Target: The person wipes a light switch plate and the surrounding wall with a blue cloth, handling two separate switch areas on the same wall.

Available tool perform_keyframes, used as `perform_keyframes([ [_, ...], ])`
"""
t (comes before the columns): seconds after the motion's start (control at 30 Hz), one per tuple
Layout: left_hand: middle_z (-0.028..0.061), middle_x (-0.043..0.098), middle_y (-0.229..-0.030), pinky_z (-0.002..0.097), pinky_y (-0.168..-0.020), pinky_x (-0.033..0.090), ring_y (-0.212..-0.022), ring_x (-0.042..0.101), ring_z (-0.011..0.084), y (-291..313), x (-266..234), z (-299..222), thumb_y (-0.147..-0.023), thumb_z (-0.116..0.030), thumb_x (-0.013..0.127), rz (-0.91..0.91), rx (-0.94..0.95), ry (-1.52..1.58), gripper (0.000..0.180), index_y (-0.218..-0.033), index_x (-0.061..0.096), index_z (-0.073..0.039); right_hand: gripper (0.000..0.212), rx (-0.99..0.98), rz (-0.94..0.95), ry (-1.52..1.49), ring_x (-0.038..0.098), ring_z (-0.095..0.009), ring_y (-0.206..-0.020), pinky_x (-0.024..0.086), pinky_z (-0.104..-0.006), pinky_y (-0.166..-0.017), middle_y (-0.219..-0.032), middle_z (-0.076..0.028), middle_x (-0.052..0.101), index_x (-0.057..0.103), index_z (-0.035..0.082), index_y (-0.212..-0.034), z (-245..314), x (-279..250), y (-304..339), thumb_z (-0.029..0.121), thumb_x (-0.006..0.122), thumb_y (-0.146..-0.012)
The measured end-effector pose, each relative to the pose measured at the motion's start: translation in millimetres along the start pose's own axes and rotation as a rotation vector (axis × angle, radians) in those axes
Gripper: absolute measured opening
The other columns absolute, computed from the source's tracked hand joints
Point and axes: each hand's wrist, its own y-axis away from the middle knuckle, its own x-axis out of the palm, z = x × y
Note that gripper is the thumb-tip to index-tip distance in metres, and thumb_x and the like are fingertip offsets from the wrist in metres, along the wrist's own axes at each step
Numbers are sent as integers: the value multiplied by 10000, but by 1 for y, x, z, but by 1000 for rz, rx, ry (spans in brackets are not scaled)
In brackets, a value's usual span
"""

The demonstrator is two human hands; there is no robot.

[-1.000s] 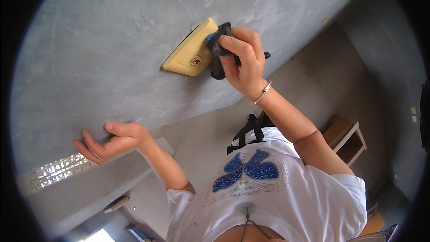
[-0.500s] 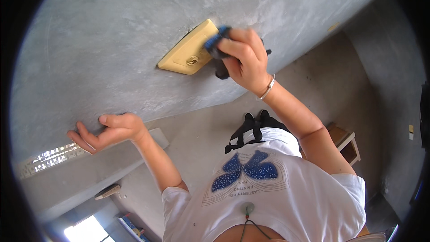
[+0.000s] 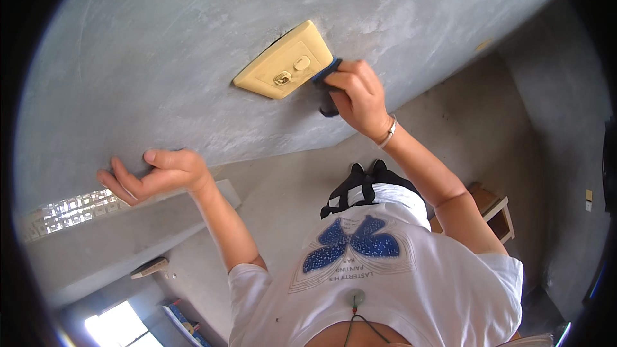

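A cream-yellow wall switch plate is set on the grey wall, with a round knob and a rounded button on its face. My right hand grips a bunched dark cloth, black with a blue part, at the plate's lower right edge. Part of the cloth is hidden behind my fingers. To the left, my left hand is held up by the wall, fingers loosely curled and apart, with nothing in it. Whether it touches the wall I cannot tell.
The grey plastered wall spans the top of the view, with a patterned opening at left. A small wooden stand is on the floor behind my right arm. A bright window shows at lower left.
My right hand has moved the cloth off the plate's face to its lower right edge, uncovering the rounded button. My left hand keeps nearly the same pose.
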Motion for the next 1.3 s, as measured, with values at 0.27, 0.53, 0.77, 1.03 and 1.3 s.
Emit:
perform_keyframes([
  [0.27, 249, 417, -1341, 506, -1033, 275, -1272, 372, 356, 0, 1, 5, -1023, -354, 398, -6, 13, -6, 452, -1245, 453, 37, 359, 89, -123, 1, 588, -293, -811, 495, -353, -682, -947, -128, 597, 590, 52, -982, 41, -5, -58, 22, 779, -678],
  [0.53, 244, 419, -1341, 499, -1033, 280, -1267, 377, 351, 0, -2, 1, -1024, -358, 403, 4, 6, -11, 454, -1242, 458, 36, 368, 165, -124, -111, 570, -288, -799, 484, -346, -680, -916, -100, 580, 553, 46, -945, 36, -6, -64, -6, 789, -668],
  [0.77, 243, 426, -1334, 496, -1030, 283, -1260, 383, 347, -2, 1, 2, -1025, -356, 406, -10, 7, 12, 449, -1238, 460, 34, 378, 192, -40, -81, 561, -235, -779, 477, -308, -697, -878, -72, 560, 532, 40, -905, 39, -13, -73, -26, 810, -658],
  [1.03, 227, 424, -1354, 485, -1026, 302, -1285, 375, 338, -6, -4, -7, -1021, -354, 413, 12, 27, -8, 446, -1253, 465, 24, 322, 215, -27, -7, 579, -217, -775, 487, -300, -708, -873, -79, 579, 541, 38, -915, 35, -28, -70, 21, 803, -729],
  [1.3, 229, 401, -1384, 489, -1051, 302, -1309, 360, 345, -8, -6, -6, -1017, -316, 429, 31, 36, -4, 432, -1279, 465, 26, 253, 334, -74, -57, 597, -225, -769, 485, -304, -663, -902, -84, 628, 610, 17, -995, 31, -45, -31, 20, 740, -779],
])
